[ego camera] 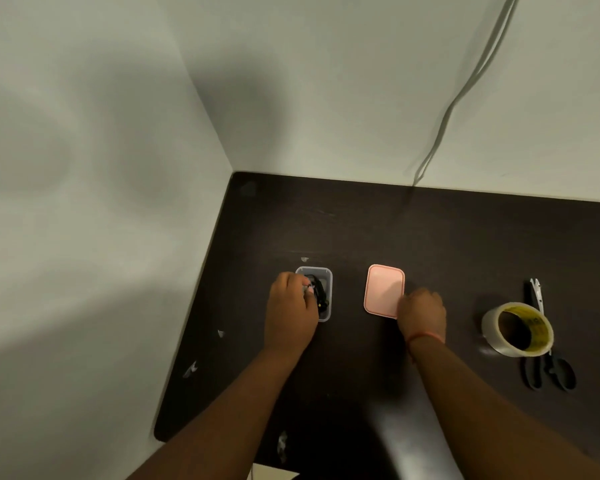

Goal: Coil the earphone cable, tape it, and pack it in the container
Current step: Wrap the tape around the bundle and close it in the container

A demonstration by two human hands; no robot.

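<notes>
A small clear container (326,276) stands on the dark table (430,237). Inside it lies the black coiled earphone cable (318,289), partly hidden by my left hand (291,306), whose fingers are closed on the coil over the container's left rim. To the right lies the pink lid (383,289), flat on the table. My right hand (421,313) rests at the lid's lower right corner with fingertips touching its edge; whether it grips the lid I cannot tell.
A roll of clear tape (516,329) stands at the right, with black-handled scissors (548,365) behind and beside it. Small tape scraps (189,370) lie along the table's left edge. Walls close the left and far sides; a cable (465,84) hangs down the back wall.
</notes>
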